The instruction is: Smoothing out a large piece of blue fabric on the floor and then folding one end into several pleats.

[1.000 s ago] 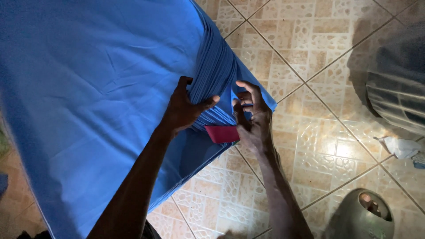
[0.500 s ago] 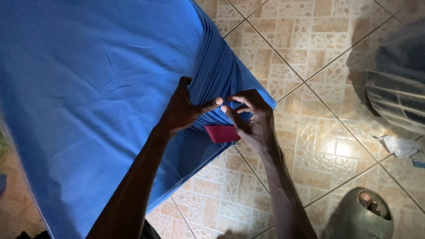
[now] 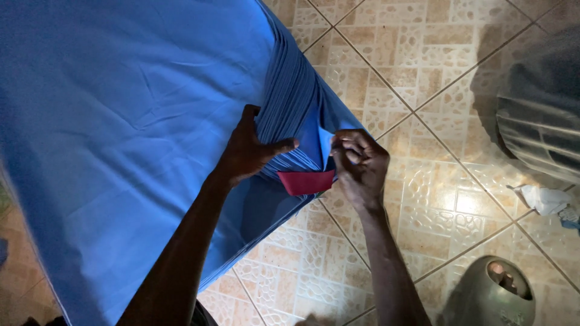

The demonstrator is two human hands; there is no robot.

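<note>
At centre frame: we see the left hand [image 3: 251, 154] spread flat, fingers apart, pressing on the gathered pleats of the blue sheet [image 3: 121, 121] at the corner of the covered surface.
Right hand: at 3 o'clock from the left, the right hand [image 3: 360, 164] has its fingertips together, pinched on a small flap of the same sheet.
Sheet position: we find the blue sheet filling the frame from 9 to 12 o'clock, its bunched folds running from 12 o'clock down to the two hands.
Red piece: a red piece [image 3: 307, 181] pokes out just below the pleats, at 6 o'clock from the pinched flap, between the two hands.
Doing the step well: we judge that the left palm should hold the pleats firmly while the right draws the flap taut, so the folds stay stacked and flat.
Surroundings: tiled floor [image 3: 423, 72]; a green-grey rounded object [image 3: 495, 296] at 5 o'clock; crumpled white paper [image 3: 544, 198] at 3 o'clock.
Hard to make out: we cannot tell what lies under the sheet, what the red piece is, or what the dark ribbed object [image 3: 544, 121] at 2 o'clock is, since it is cut off and blurred.
</note>
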